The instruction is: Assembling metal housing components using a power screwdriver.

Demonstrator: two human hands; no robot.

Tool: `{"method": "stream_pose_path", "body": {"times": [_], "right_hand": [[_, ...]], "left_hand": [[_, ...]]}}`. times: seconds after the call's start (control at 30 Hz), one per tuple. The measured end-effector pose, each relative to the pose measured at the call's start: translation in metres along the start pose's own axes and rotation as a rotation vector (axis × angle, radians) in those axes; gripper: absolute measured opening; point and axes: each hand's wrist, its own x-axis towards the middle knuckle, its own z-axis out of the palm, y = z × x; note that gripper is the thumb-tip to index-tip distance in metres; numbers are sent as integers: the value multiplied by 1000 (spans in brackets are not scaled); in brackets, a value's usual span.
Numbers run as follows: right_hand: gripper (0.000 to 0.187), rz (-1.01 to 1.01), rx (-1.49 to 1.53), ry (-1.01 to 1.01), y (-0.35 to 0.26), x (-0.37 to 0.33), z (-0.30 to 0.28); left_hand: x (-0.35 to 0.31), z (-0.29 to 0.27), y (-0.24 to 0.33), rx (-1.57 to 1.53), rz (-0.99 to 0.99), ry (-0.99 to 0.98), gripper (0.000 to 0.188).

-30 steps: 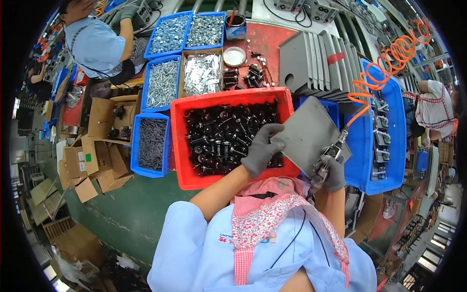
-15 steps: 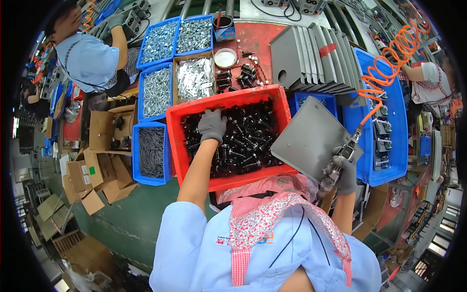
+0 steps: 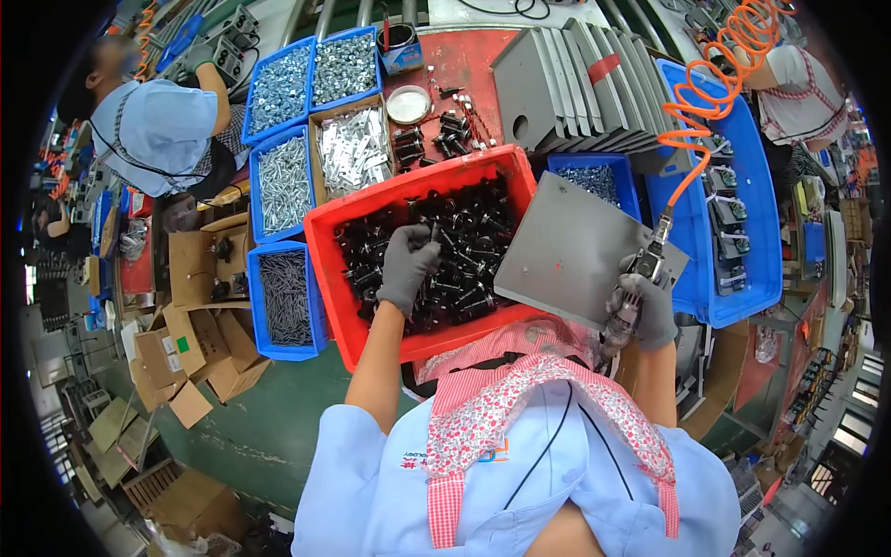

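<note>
Curling over the black parts [image 3: 469, 265] in the red bin [image 3: 327, 295], my left hand [image 3: 408, 269] has its fingers bent inward; from my end I cannot tell whether they pinch a part. My right hand [image 3: 649, 308] has its fingers wrapped around the tool [image 3: 652, 260], whose far end meets the coiled orange hose [image 3: 690, 181]. I see the plate [image 3: 561, 251] between my hands, overlapping the red bin's right edge in my view, with one corner behind the tool; whether my right fingers also grip it, I cannot tell. Beyond it sits a blue tray [image 3: 631, 190], then the stack of grey plates [image 3: 577, 88].
</note>
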Motion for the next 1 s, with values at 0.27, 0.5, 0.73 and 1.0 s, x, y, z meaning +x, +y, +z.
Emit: {"method": "stream_pose_path", "body": {"times": [0.27,0.5,0.73,1.0], "right_hand": [[26,13,41,-83,-12,1,9],[26,69,101,-217,-20,2,10],[25,114,85,-241,-23,4,18],[24,103,70,-253,-25,3,20]], "left_hand": [[-20,35,49,-519,-112,-331,40],[-36,73,64,401,682,-184,23],[-60,78,51,180,685,-410,27],[-70,67,58,-473,39,-592,26]]}}
